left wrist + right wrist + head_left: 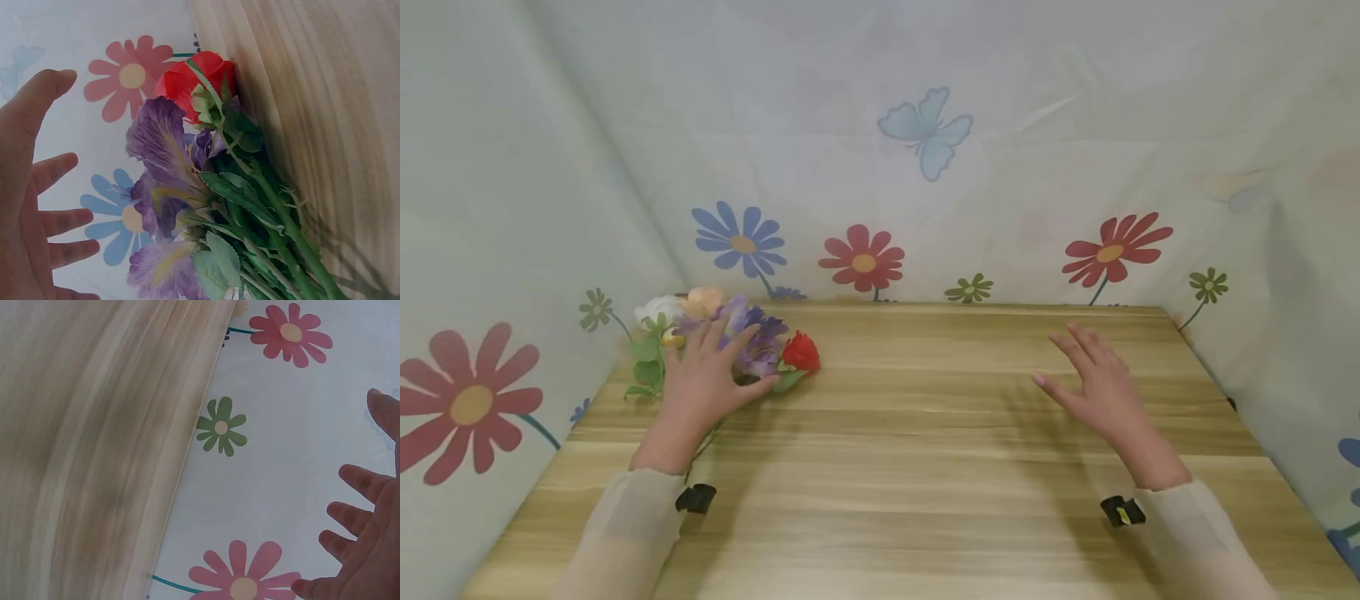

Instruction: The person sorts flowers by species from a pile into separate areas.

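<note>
A bunch of artificial flowers lies at the table's far left, with a red rose [801, 353], purple blooms [164, 147], a white bloom [658, 310] and a peach one [703, 301]. Its green stems [281, 231] show in the left wrist view. Above the bunch hovers my left hand [706, 379], fingers spread, holding nothing; the left wrist view shows a gap between fingers and petals. Over the right side of the table, my right hand [1101, 383] is held up with fingers apart and nothing in it. Part of the bunch is hidden behind the left hand.
The wood-grained table [910, 467] meets a pale wall cloth [820, 100] printed with flowers and a blue butterfly [927, 132]. Black straps [697, 498] sit at both wrists. The table's far edge runs just beyond the bunch.
</note>
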A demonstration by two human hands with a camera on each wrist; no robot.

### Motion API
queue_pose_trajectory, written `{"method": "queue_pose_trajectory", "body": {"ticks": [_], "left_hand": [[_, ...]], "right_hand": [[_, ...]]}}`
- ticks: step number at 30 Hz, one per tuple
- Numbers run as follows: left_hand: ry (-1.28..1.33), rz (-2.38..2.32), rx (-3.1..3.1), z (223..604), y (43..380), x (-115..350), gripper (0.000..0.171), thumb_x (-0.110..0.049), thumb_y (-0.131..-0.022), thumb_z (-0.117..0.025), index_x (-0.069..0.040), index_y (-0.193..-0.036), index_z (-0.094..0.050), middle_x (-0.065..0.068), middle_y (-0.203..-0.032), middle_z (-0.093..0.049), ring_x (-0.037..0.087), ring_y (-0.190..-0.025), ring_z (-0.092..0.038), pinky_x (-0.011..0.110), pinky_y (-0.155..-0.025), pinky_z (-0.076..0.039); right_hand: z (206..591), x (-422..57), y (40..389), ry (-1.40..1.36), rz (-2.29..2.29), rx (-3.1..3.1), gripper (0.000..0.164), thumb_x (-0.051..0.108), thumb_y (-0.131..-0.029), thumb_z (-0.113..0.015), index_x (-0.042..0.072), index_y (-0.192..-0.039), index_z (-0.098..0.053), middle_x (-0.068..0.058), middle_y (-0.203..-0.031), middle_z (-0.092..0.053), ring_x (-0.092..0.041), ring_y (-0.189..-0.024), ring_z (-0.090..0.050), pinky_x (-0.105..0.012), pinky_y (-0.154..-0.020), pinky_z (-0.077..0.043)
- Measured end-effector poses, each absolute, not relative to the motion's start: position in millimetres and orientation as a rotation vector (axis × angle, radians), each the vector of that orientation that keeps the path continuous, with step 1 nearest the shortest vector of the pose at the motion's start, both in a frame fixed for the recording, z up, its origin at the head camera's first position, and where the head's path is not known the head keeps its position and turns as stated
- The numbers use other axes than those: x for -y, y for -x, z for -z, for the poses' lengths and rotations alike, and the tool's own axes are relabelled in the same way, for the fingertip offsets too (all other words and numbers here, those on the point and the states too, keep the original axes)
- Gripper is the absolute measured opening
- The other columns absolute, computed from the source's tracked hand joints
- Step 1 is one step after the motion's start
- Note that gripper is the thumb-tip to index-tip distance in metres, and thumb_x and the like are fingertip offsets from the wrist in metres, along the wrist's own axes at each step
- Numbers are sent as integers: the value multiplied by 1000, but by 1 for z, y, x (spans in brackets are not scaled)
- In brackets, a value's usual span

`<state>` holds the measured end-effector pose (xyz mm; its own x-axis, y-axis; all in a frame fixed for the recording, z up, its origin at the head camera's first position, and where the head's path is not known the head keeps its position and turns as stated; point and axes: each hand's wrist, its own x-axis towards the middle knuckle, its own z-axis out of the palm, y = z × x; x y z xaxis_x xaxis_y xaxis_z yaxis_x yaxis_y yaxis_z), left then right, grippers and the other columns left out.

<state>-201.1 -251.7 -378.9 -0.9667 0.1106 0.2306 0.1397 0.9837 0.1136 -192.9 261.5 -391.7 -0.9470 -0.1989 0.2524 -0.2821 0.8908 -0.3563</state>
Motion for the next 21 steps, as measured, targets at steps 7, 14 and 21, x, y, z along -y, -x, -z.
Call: {"method": "queue_pose_trajectory", "body": {"ticks": [7, 14, 21], "left_hand": [[190, 266, 2902, 385, 192, 261, 72, -52, -94, -67, -12, -151, -49, 27, -158, -42, 53, -139, -44, 77, -105, -39], [209, 376, 2883, 385, 185, 268, 53, -35, -101, -62, -7, -145, -55, 27, -143, -58, 51, -122, -60, 66, -92, -53], [114, 464, 2963, 386, 174, 278, 50, -29, -105, -55, -3, -147, -52, 30, -147, -54, 53, -129, -55, 69, -102, -47]], "right_hand": [[397, -256, 186, -420, -750, 2777, 62, 34, -97, -70, 0, -145, -51, -31, -156, -40, -58, -143, -33, -78, -110, -31], [397, -251, 177, -425, -884, 2777, 48, 28, -103, -62, -6, -137, -57, -33, -147, -50, -54, -137, -43, -74, -110, -35], [399, -247, 167, -434, -961, 2806, 44, 26, -105, -60, -5, -136, -58, -32, -142, -56, -52, -131, -51, -71, -103, -44]]}}
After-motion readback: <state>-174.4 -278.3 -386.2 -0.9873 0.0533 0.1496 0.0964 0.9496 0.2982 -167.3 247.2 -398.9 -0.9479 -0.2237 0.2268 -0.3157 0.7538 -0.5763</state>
